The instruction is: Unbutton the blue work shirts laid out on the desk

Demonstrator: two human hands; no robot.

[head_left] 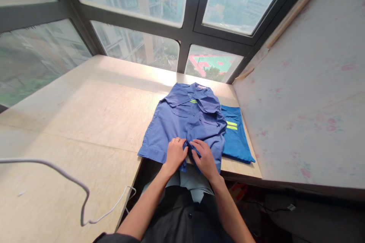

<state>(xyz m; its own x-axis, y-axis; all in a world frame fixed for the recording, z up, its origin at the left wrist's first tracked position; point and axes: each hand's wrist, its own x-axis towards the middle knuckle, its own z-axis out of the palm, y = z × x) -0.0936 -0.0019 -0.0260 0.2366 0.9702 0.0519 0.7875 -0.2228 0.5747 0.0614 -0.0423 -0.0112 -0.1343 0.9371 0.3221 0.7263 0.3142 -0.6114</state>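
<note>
A blue work shirt [182, 121] with a collar, chest pockets and a neon yellow stripe lies face up on the wooden table [94, 117], its hem at the near edge. My left hand [174, 153] and my right hand [203, 156] rest side by side on the lower front of the shirt. The fingers of both are closed, pinching the fabric along the button placket. A ring shows on my left hand.
A brighter blue folded garment [236, 136] with yellow stripes lies under and to the right of the shirt. A white cable [82, 193] loops across the table at the lower left. Large windows stand behind, and a pale wall [308, 95] rises at right.
</note>
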